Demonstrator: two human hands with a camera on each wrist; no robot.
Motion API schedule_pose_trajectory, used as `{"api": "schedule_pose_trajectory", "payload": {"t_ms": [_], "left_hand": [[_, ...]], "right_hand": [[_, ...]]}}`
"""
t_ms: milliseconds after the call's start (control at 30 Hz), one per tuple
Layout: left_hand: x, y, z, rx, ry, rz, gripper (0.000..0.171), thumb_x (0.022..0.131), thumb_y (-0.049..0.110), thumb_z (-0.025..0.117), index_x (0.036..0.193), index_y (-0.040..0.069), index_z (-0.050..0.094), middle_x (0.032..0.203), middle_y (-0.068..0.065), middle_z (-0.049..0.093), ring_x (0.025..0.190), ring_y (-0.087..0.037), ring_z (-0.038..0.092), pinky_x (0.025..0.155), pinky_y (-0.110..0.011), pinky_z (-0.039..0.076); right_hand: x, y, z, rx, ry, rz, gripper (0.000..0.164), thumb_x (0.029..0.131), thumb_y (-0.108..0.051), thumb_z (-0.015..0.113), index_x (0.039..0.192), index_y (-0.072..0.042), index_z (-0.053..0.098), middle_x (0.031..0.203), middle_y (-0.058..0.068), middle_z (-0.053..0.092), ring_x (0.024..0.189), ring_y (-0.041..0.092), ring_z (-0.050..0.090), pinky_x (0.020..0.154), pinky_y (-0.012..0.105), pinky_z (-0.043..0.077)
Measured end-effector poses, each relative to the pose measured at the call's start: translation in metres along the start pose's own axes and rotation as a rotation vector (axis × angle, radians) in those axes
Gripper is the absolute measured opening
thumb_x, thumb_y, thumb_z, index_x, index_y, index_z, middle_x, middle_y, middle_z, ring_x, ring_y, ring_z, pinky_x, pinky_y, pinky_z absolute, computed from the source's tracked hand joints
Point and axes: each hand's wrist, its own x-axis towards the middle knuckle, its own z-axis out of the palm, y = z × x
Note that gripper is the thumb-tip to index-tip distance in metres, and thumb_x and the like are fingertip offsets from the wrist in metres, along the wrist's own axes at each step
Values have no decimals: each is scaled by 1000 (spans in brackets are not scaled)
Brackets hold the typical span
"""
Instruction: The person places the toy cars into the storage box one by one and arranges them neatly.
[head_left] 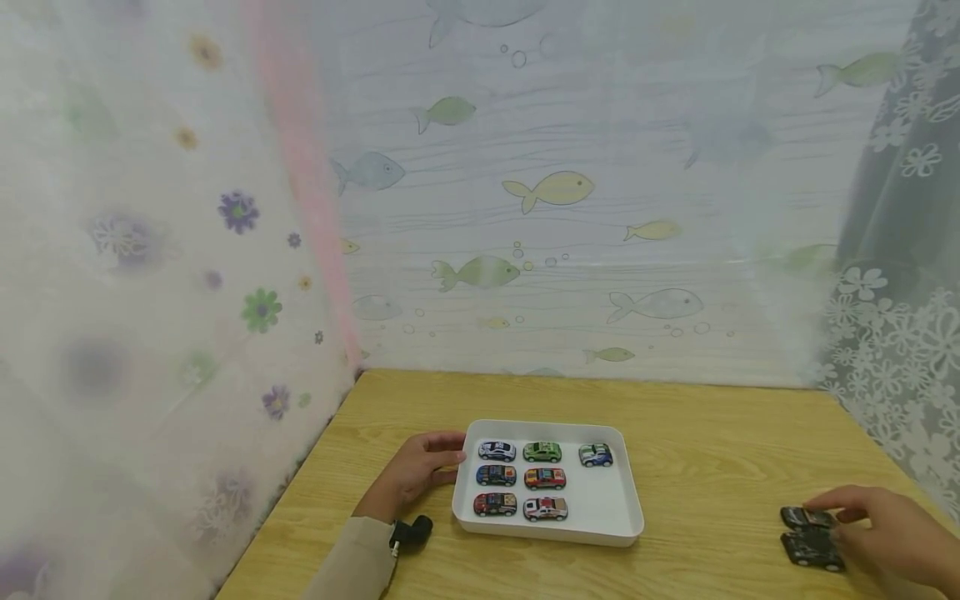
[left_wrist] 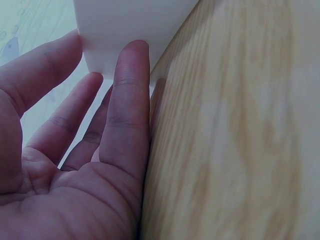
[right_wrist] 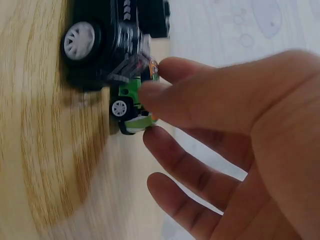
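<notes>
My left hand [head_left: 416, 471] rests beside the white tray [head_left: 628, 500], its fairly straight fingers touching the tray's left wall. The left wrist view shows the fingertips [left_wrist: 134, 52] against that white wall [left_wrist: 130, 22]. At the table's right, my right hand [head_left: 888, 533] holds the farther of two dark toy cars [head_left: 806, 517] between thumb and index finger. In the right wrist view this toy car [right_wrist: 131, 92] shows green sides, partly hidden by the thumb. The nearer black toy car [head_left: 812, 550] stands close beside it, large and blurred in the right wrist view.
Several small toy cars stand in the tray: a left column with a white car [head_left: 497, 451], a middle column with a green car [head_left: 542, 452], and a lone blue-green-white car [head_left: 596, 455] at right. Printed curtains [head_left: 480, 208] hang behind the wooden table [head_left: 712, 433].
</notes>
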Motion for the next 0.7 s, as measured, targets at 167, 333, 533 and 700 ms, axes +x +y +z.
{"api": "schedule_pose_trajectory", "payload": {"t_ms": [167,333,533,700], "left_hand": [[-1,1,1,-6,4,-2,49,97,10,73,143,-1,58,141,-19,62,116,-25,69,94,-40,62],[0,0,0,-5,7,-8,50,97,12,74,143,0,58,141,-19,61,116,-24,68,94,-40,62],[1,0,-1,13,5,-8,51,97,14,74,143,0,58,143,-18,61,119,-24,67,95,-39,61],[0,0,-1,14,1,-9,52,97,14,74,144,0,57,143,-19,60,120,-25,67,95,-40,61]], "right_hand": [[5,-1,1,-53,8,16,36,86,-9,80,120,-2,73,119,25,71,96,39,71,75,50,61],[11,-3,-3,-85,-4,25,33,83,-11,83,114,-5,77,113,21,74,92,35,72,74,50,61],[17,-9,-8,-52,-3,-31,29,81,-4,82,110,-6,78,111,17,76,94,35,73,76,48,62],[20,-18,-9,-27,-6,-65,29,81,-3,83,110,-5,78,109,17,76,94,35,73,75,46,63]]}}
